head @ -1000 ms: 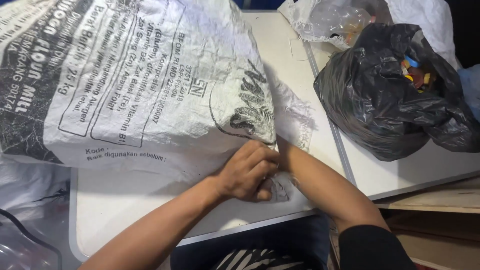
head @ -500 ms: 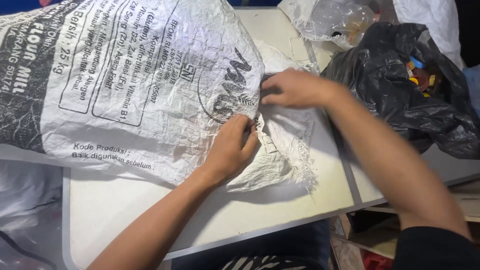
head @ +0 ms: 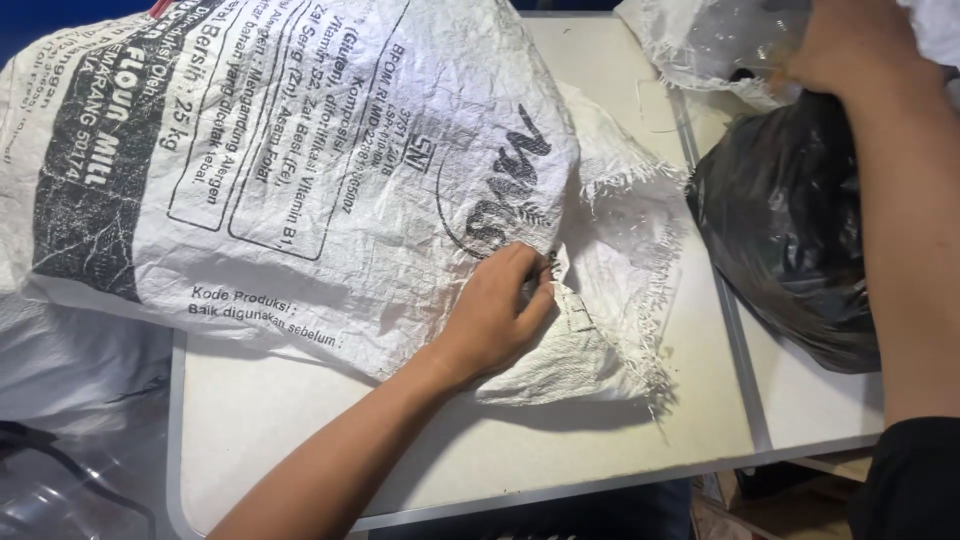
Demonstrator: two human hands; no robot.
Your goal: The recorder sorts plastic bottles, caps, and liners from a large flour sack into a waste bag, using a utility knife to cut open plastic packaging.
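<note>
white woven sack [head: 300,180], crumpled, on table

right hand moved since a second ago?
Yes. The right hand left the white sack's frayed mouth beside the left hand and went up-right, above the black bag.

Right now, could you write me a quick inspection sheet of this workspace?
Surface: white table, metal-edged, joined to a second panel.
Job's things: big white woven sack, printed, lying on its side, frayed open end.
Clutter: black plastic bag; clear plastic bag behind it.
Hands: left hand pinches the sack's edge; right hand is over the bags, grip unclear.
Cables: dark cord at lower left.
Surroundings: pale plastic sheeting beside the table.
</note>
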